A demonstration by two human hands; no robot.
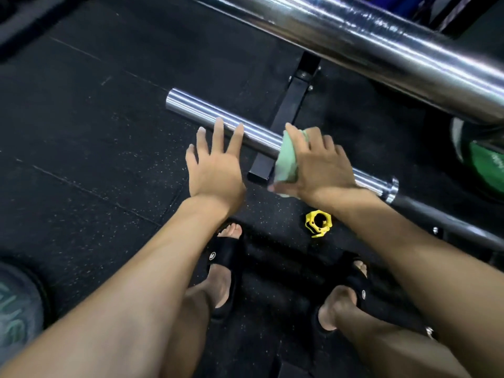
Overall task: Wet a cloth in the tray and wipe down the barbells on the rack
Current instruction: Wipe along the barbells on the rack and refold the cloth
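Observation:
A chrome barbell sleeve (199,111) runs from centre left down to its collar at the right. My right hand (319,165) grips a pale green cloth (287,159) wrapped over the sleeve's middle. My left hand (215,165) hovers with fingers spread, its fingertips at the sleeve just left of the cloth. A second, thicker chrome barbell (381,47) crosses the top right, close to the camera. No tray is in view.
A yellow barbell clip (317,223) lies on the black rubber floor (81,132) near my sandalled feet. A black rack foot (289,115) passes under the sleeve. A green weight plate (482,165) sits at the right edge, another plate (16,304) at the lower left.

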